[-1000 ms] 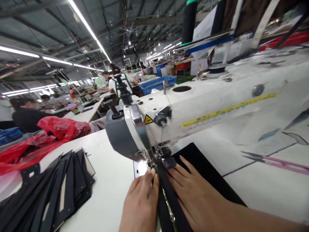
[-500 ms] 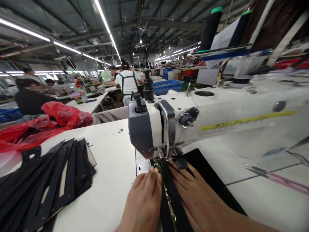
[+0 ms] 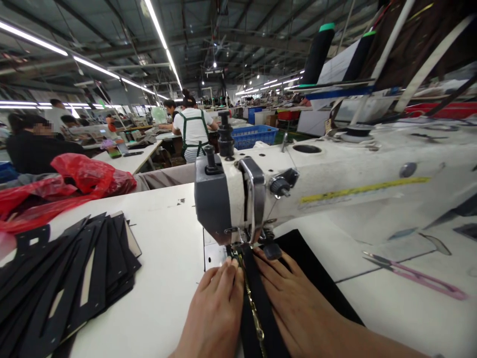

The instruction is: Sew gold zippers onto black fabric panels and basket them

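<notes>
One black zippered strip (image 3: 263,298) lies under our sewing machine (image 3: 328,166), our left hand (image 3: 218,303) bunched beside its zip (image 3: 251,298), grip unclear, right hand (image 3: 294,298) open and flat; we judge this seam-guiding step calls for even feeding.

This is a sewing factory floor: an industrial sewing machine (image 3: 335,164) stands in front, thread cones (image 3: 318,54) rise behind it, and black cut pieces (image 3: 112,263) lie fanned in a pile beside it. Beyond, people (image 3: 194,127) work at rows of tables (image 3: 138,162), with a blue crate (image 3: 257,135) nearby, under strip lights (image 3: 156,25) and a beamed roof (image 3: 246,20).
</notes>
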Demonstrator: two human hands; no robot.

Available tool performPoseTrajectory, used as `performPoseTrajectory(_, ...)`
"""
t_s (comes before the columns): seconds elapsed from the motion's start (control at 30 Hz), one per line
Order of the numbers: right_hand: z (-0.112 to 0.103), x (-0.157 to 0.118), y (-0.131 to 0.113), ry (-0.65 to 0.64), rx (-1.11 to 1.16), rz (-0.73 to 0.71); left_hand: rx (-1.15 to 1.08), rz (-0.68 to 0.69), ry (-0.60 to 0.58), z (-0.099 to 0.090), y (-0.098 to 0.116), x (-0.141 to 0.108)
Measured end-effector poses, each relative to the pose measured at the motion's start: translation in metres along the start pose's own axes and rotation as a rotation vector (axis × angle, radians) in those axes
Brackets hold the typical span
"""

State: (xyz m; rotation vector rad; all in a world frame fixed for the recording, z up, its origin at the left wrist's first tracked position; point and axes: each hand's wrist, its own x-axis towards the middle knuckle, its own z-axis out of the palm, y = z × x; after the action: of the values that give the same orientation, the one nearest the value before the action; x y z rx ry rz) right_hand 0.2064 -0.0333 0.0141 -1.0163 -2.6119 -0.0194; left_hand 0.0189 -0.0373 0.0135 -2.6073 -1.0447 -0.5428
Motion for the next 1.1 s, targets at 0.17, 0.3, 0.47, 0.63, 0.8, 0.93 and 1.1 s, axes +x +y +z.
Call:
performPoseTrajectory(0.17,0.001,0.0,0.0,-0.003,-0.02,0.0,0.026,-0.005,0.0,0.003,0.0,0.001)
performPoseTrajectory(0.3,0.004,0.001,0.001,-0.017,-0.079,-0.022,0.031,-0.008,-0.016,0.005,0.0,0.001)
performPoseTrajectory(0.47,0.003,0.004,0.001,-0.01,-0.06,-0.004,0.014,-0.017,0.021,0.009,-0.001,0.002)
performPoseTrajectory(0.63,0.006,0.003,0.003,0.014,-0.051,-0.005,-0.011,-0.031,0.004,0.013,-0.002,0.003)
performPoseTrajectory(0.8,0.008,0.01,0.008,0.002,-0.038,-0.017,-0.018,-0.099,0.062,0.017,-0.006,0.007)
performPoseTrajectory(0.93,-0.001,0.012,0.01,0.008,0.01,-0.003,-0.075,-0.122,0.023,0.016,-0.011,0.01)
performPoseTrajectory(1.1,0.007,-0.016,0.001,0.105,0.036,-0.156,-0.109,-0.143,0.002,0.007,-0.01,0.001)
